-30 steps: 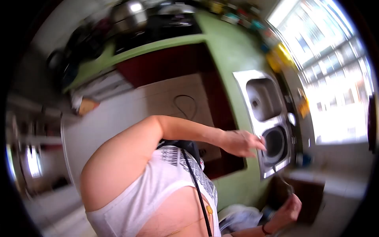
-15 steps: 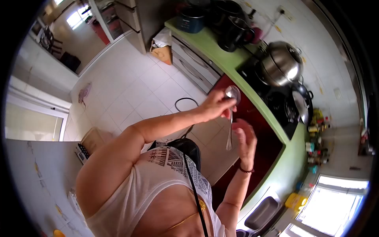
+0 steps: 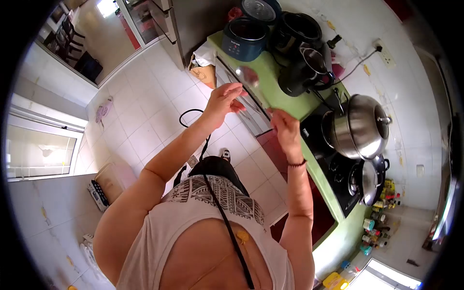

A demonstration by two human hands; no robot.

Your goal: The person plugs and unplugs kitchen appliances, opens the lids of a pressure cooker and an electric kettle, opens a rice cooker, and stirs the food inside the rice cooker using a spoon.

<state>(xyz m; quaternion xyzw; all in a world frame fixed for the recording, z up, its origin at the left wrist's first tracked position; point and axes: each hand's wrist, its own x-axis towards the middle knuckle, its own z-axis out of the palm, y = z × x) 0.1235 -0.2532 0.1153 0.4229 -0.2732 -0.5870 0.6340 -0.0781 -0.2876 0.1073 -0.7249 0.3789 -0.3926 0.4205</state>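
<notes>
My right hand (image 3: pixel 287 134) pinches the handle end of a shiny metal spoon, its fingers closed near the green counter's front edge. The spoon's bowl (image 3: pixel 249 76) points away from me, blurred, over the counter edge. My left hand (image 3: pixel 222 104) is just beside the bowl with its fingers apart, holding nothing that I can see. Beyond both hands, a dark blue rice cooker (image 3: pixel 235 47) stands on the counter with its lid (image 3: pixel 261 10) raised.
A black kettle (image 3: pixel 292 79) and a black pot (image 3: pixel 296 34) stand beside the rice cooker. On the black stove (image 3: pixel 333 169) sit a domed steel pot (image 3: pixel 360 126) and a lidded pan (image 3: pixel 369 182). A cardboard box (image 3: pixel 203 72) rests on the floor by the drawers.
My left hand has let go of the spoon, and my right hand now has its handle. Both hands have moved forward toward the rice cooker, and the view has shifted.
</notes>
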